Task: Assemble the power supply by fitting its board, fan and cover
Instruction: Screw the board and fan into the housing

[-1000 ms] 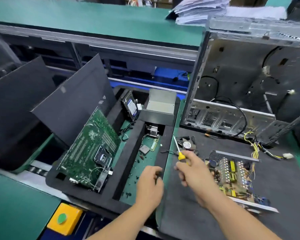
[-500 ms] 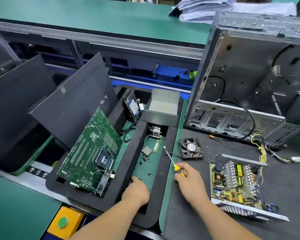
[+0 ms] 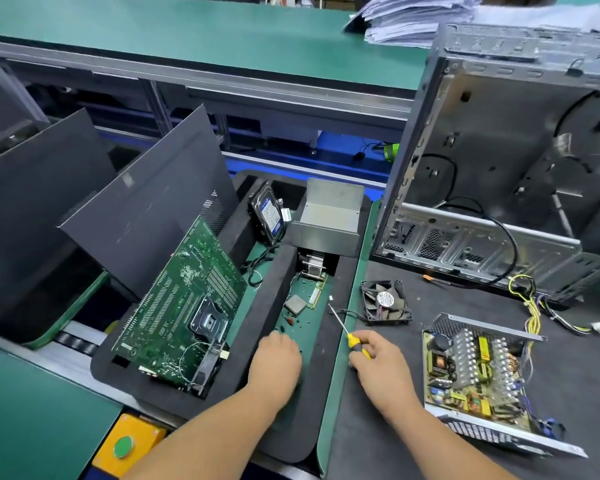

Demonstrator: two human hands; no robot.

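Both hands have dropped lower and leftward since the earlier frame: the left hand (image 3: 277, 358) now reaches down into the green-floored compartment of the black foam tray (image 3: 278, 271), knuckles up, fingers curled toward small dark screws (image 3: 293, 322) scattered there; whether it pinches one I cannot tell. The right hand (image 3: 378, 363) grips the yellow-handled screwdriver (image 3: 349, 332), whose thin shaft slants up and left toward the tray. The open power supply with its crowded circuit board (image 3: 478, 379) lies on the dark surface (image 3: 378, 427) just right of the right hand, its long axis running toward and away from the person. The black square fan (image 3: 386, 301) lies loose beyond that hand, and the bent grey metal cover (image 3: 328, 220) sits at the tray's far end. Fastening likely comes next, and the right hand is nearer.
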